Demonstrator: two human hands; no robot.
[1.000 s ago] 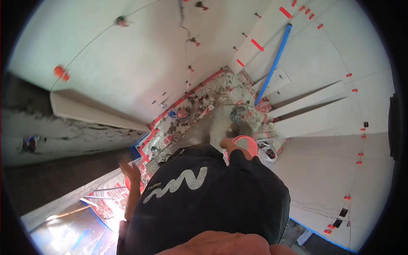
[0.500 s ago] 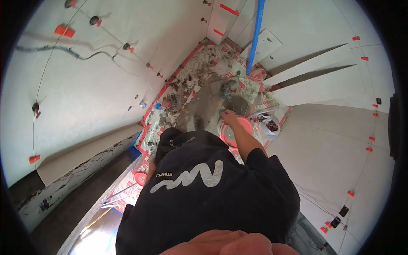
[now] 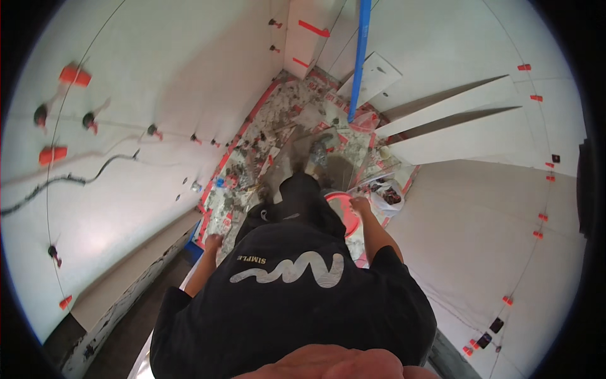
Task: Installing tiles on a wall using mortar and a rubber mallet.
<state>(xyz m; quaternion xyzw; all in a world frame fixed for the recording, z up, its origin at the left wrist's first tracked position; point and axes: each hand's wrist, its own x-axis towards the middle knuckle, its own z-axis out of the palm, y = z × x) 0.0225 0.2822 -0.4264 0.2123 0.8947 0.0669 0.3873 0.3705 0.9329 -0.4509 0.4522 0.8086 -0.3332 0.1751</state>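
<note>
My left hand [image 3: 214, 241] hangs beside my left thigh, above the littered floor sheet. Its fingers look curled in, and I see nothing in them. My right hand [image 3: 360, 205] is at the right edge of a red-rimmed bucket [image 3: 344, 211]. The fingers there are closed, and what they hold, if anything, is too small to make out. Whether that hand touches the rim, I cannot tell. Part of the bucket is hidden by my black clothing. One of my legs reaches forward onto a greyish board [image 3: 287, 148] on the floor.
A white bag of debris [image 3: 386, 194] stands right of the bucket. Long pale panels [image 3: 454, 136] lean against the right wall. A blue pole [image 3: 360, 63] rises ahead. Red tile clips [image 3: 74, 76] stick out of the walls, and a dark cable [image 3: 69, 180] hangs at left.
My right hand has drawn back from over the bucket to its right edge. My left arm has swung out into view. A leg has moved forward, and the whole view has shifted.
</note>
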